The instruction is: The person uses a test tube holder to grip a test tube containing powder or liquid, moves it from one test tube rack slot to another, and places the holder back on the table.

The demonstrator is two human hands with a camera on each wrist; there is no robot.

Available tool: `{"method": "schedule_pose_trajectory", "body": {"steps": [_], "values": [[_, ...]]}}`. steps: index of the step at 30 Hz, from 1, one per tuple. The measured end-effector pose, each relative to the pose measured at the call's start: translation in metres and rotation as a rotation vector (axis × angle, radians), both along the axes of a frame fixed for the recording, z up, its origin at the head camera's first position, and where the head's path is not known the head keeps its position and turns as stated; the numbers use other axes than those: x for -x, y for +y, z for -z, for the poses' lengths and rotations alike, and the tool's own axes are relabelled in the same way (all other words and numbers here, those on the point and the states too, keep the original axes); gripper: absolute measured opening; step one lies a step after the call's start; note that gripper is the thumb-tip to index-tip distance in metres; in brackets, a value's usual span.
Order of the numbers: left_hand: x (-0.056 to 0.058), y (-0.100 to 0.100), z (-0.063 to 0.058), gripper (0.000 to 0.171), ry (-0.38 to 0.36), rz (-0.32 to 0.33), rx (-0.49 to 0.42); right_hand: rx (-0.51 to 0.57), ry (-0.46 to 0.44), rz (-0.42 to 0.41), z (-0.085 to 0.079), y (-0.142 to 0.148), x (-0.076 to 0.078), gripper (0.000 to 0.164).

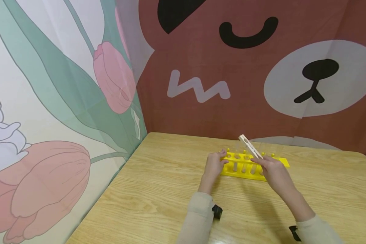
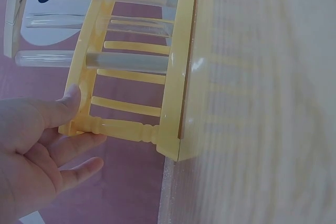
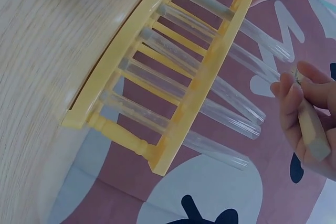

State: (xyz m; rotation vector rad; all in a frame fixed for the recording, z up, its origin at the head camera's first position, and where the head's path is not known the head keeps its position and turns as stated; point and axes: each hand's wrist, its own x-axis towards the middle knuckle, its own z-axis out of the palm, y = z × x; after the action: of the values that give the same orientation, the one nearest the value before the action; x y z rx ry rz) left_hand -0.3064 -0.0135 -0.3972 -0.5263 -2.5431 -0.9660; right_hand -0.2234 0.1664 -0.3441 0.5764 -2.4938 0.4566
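Note:
A yellow test tube rack (image 1: 283, 162) stands on the wooden table. Several clear glass test tubes (image 3: 220, 156) sit in its holes, their upper ends sticking out above the top bar. The tube nearest the left end (image 2: 126, 62) has greyish, cloudy contents. My left hand (image 1: 214, 164) pinches the rack's top bar at that end, thumb above and fingers beneath in the left wrist view. My right hand (image 1: 276, 171) grips a wooden test tube holder (image 1: 250, 147) over the rack's right part. The holder slants up and left; whether its jaws touch any tube I cannot tell.
Behind the wooden table (image 1: 146, 189) hangs a brown bear-print cloth (image 1: 183, 115). A flower-print cloth (image 1: 58, 112) hangs along the left side. Black wrist mounts (image 1: 217, 211) are on both sleeves. The table's left edge runs close to the flower cloth.

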Motion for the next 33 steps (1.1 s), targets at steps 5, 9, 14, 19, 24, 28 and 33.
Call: {"method": "schedule_pose_trajectory", "body": {"steps": [5, 9, 14, 19, 24, 28, 33], "values": [[0.001, 0.0, 0.0, 0.034, -0.004, -0.004, 0.01, -0.038, 0.002, -0.009, 0.001, 0.001, -0.001, 0.043], [0.001, -0.001, 0.0, 0.034, 0.01, -0.006, 0.017, -0.036, 0.041, -0.026, 0.003, 0.002, -0.002, 0.045], [0.002, -0.001, 0.001, 0.034, 0.026, -0.014, 0.029, -0.016, 0.093, -0.044, 0.007, 0.004, -0.003, 0.045], [0.002, -0.001, 0.003, 0.035, 0.02, -0.013, 0.025, 0.006, 0.157, -0.072, 0.011, 0.006, -0.003, 0.037], [0.002, 0.0, 0.004, 0.035, 0.008, -0.013, 0.016, 0.01, 0.191, -0.085, 0.014, 0.009, -0.004, 0.032], [0.003, 0.0, 0.004, 0.035, 0.012, -0.017, 0.022, -0.011, 0.214, -0.083, 0.016, 0.011, -0.004, 0.026], [0.003, 0.0, 0.003, 0.035, 0.024, -0.023, 0.035, -0.039, 0.243, -0.078, 0.017, 0.014, -0.005, 0.059]]}}
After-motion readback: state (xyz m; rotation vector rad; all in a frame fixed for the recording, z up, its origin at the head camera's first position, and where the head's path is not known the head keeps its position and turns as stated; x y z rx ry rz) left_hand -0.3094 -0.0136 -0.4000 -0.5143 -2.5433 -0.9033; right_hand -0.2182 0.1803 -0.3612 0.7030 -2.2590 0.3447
